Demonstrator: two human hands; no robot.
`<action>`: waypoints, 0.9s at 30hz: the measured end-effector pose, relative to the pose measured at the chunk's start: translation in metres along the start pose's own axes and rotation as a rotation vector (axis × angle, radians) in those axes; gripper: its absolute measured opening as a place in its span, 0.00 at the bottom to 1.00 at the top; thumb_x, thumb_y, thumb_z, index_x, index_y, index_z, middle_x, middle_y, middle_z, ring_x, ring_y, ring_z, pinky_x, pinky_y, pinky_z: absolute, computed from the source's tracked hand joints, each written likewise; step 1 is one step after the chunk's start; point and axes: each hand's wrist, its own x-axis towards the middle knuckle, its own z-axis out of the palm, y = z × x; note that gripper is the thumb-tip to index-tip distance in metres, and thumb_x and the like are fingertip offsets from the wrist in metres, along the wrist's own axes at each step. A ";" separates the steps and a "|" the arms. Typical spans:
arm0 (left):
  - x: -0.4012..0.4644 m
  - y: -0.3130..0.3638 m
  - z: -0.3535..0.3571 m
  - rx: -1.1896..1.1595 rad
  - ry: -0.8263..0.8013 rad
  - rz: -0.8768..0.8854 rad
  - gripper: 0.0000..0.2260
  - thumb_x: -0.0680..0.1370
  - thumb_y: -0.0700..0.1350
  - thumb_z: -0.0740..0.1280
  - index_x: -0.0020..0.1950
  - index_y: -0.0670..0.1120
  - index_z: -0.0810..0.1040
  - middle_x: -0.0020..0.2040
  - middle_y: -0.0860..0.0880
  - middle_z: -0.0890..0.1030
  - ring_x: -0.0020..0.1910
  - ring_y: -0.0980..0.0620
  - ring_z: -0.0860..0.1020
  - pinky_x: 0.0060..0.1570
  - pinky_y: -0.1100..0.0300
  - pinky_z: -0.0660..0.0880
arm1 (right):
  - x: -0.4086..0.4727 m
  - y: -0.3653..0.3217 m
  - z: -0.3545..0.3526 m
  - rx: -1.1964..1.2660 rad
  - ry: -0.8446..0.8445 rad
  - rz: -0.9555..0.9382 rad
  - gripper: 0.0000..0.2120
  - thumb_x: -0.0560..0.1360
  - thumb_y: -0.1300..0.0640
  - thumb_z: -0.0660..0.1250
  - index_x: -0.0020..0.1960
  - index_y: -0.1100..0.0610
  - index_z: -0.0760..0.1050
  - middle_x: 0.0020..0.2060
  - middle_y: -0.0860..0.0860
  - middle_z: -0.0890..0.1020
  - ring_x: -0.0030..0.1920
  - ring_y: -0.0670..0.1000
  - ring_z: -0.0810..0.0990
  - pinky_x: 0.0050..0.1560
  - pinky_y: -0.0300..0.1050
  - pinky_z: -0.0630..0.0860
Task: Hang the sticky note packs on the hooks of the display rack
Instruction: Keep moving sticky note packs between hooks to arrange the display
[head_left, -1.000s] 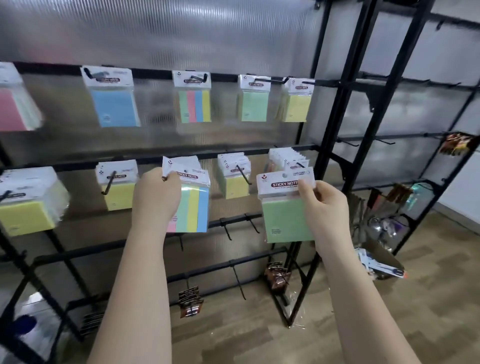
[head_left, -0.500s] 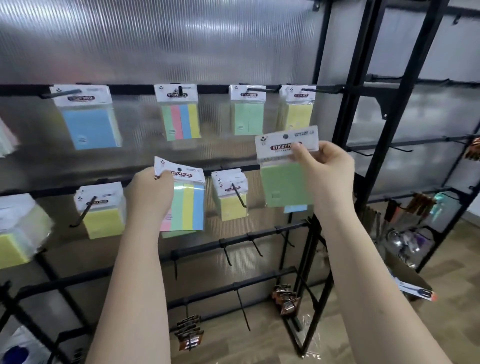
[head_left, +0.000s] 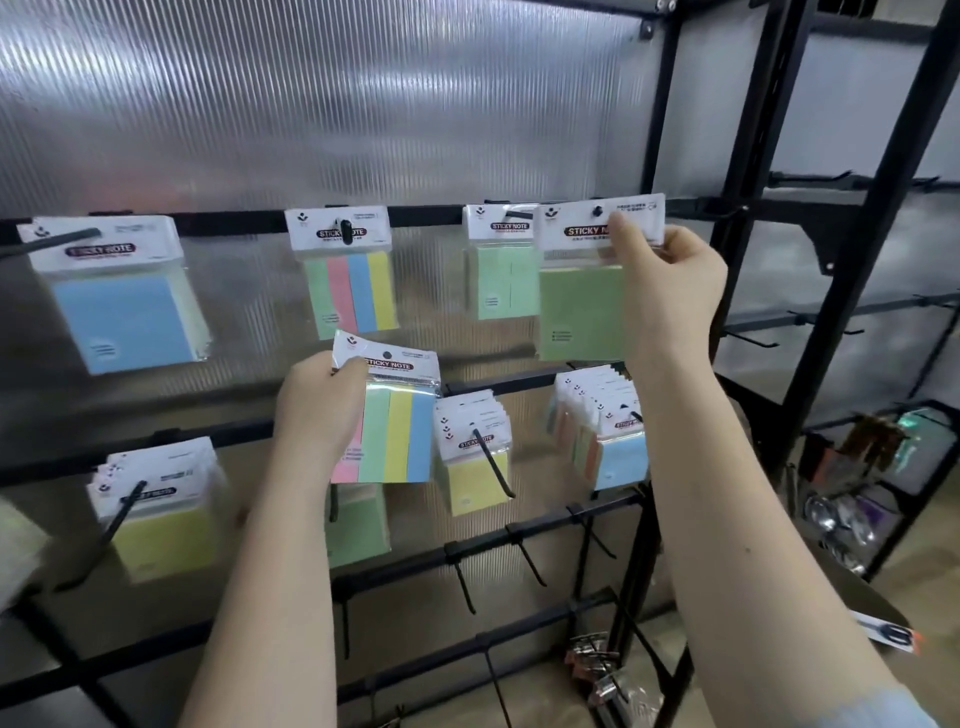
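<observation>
Two sticky note packs in our hands at the display rack (head_left: 670, 124).

Our right hand (head_left: 670, 280) pinches the white header card of a green sticky note pack (head_left: 582, 312), thumb in front and fingers curled behind, holding it up at the top rail so that a hook tip (head_left: 597, 211) shows in the card's hole, just beside a hung green pack (head_left: 501, 280). Our left hand (head_left: 317, 410) grips a striped pack (head_left: 397, 436) by its left edge, fingers closed round it, in front of the middle rail, between the hung multicolour pack (head_left: 353, 291) above and a yellow stack (head_left: 475, 467) to its right.
</observation>
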 end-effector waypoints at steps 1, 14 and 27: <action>0.001 0.001 0.001 0.000 -0.001 0.007 0.10 0.77 0.41 0.58 0.41 0.38 0.76 0.35 0.49 0.77 0.36 0.48 0.72 0.34 0.59 0.64 | 0.002 0.002 0.001 0.000 0.006 0.009 0.11 0.72 0.54 0.71 0.34 0.55 0.74 0.30 0.48 0.79 0.31 0.47 0.76 0.35 0.41 0.74; 0.000 0.012 0.002 -0.117 0.079 0.023 0.10 0.77 0.43 0.60 0.41 0.45 0.79 0.36 0.55 0.82 0.39 0.50 0.79 0.39 0.58 0.71 | 0.044 0.038 0.043 -0.023 -0.175 0.140 0.16 0.74 0.56 0.67 0.32 0.56 0.65 0.26 0.47 0.72 0.24 0.44 0.62 0.24 0.36 0.58; -0.015 0.024 -0.012 -0.132 0.173 0.227 0.24 0.74 0.57 0.63 0.47 0.33 0.73 0.40 0.47 0.73 0.40 0.53 0.71 0.42 0.56 0.66 | 0.084 0.064 0.088 -0.245 -0.155 0.101 0.10 0.73 0.55 0.69 0.52 0.58 0.73 0.51 0.53 0.79 0.46 0.50 0.76 0.39 0.34 0.66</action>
